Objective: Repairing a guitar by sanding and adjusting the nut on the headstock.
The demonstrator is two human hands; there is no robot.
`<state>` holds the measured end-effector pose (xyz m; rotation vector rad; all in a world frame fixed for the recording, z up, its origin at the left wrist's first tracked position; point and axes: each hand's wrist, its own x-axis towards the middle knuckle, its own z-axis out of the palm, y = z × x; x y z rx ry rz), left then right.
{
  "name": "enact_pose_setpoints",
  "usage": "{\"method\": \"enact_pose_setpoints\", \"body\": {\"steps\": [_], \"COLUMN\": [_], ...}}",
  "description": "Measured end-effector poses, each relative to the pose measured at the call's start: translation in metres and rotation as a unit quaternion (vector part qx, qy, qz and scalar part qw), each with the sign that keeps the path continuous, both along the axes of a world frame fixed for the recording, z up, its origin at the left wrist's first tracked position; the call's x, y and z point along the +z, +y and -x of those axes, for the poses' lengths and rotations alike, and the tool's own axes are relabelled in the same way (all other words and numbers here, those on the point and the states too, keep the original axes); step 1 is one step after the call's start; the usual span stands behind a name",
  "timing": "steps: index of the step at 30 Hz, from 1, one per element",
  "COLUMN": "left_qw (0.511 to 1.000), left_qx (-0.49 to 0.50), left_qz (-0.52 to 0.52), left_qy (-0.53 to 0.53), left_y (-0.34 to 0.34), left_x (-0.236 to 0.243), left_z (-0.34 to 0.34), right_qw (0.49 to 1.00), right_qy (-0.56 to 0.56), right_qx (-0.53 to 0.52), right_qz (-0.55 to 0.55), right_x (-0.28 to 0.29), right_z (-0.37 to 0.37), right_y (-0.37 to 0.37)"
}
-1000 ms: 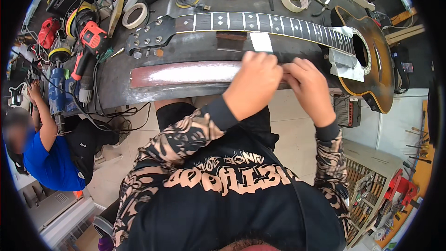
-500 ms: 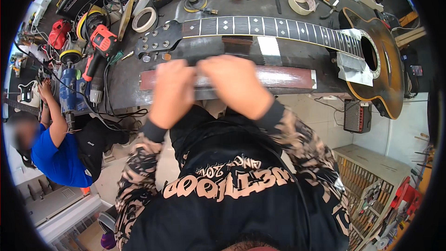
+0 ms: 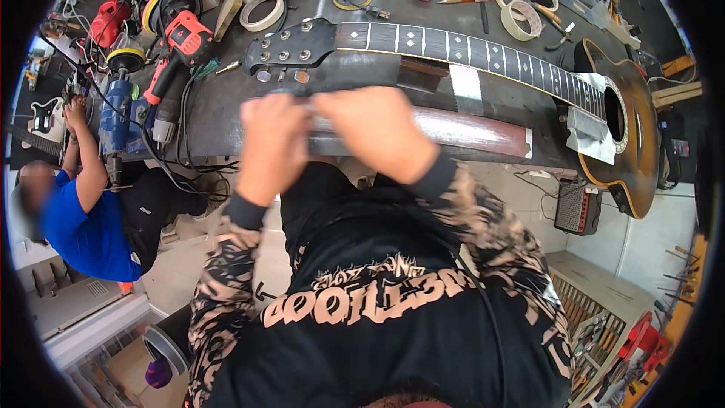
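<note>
Both hands are down on the long reddish wood strip (image 3: 461,130) lying along the near edge of the bench (image 3: 219,117): left hand (image 3: 273,147) and right hand (image 3: 377,132) side by side, fingers clamped over its left half. The guitar (image 3: 483,57) lies just behind it. Looks mid-job to me, since the right half sits bare and untouched.

Guitar repair workshop, cluttered workbench (image 3: 226,117), red drill (image 3: 177,49), tape rolls (image 3: 262,11)

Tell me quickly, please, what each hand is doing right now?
Left hand: closed, pressing on the long reddish wooden strip at the bench edge.
Right hand: closed over the same strip, beside the left.
</note>
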<state>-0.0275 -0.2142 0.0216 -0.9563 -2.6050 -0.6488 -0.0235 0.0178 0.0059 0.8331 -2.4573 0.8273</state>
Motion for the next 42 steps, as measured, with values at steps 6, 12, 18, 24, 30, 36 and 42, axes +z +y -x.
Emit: {"method": "enact_pose_setpoints", "body": {"steps": [6,12,18,24,30,36,42], "left_qw": [0.999,0.985,0.996,0.999,0.992,0.988,1.000], "left_qx": [-0.036,-0.148,-0.073,0.040,-0.100,-0.138,0.000], "left_qz": [-0.029,-0.085,-0.047,-0.015,-0.081,-0.066,-0.018], "left_qy": [-0.013,0.028,0.019,0.002,0.021,0.023,0.005], "left_y": [0.030,0.204,0.109,-0.017,0.130,0.190,0.006], "left_x": [-0.003,-0.022,-0.013,-0.001,-0.019,-0.024,-0.004], "left_z": [-0.004,-0.034,-0.024,-0.002,-0.018,-0.028,0.000], "right_qw": [0.998,0.966,0.991,0.999,0.990,0.972,1.000], "right_qy": [-0.035,-0.094,-0.054,0.036,-0.074,-0.101,0.002], "right_qx": [-0.026,-0.199,-0.057,0.037,-0.091,-0.164,-0.002], "right_qz": [-0.033,-0.136,-0.107,0.008,-0.082,-0.135,-0.017], "right_x": [0.008,0.045,0.028,-0.004,0.025,0.047,-0.002], "right_z": [-0.016,-0.093,-0.043,0.014,-0.052,-0.079,0.004], "right_y": [0.029,0.173,0.102,-0.028,0.121,0.165,0.003]}}
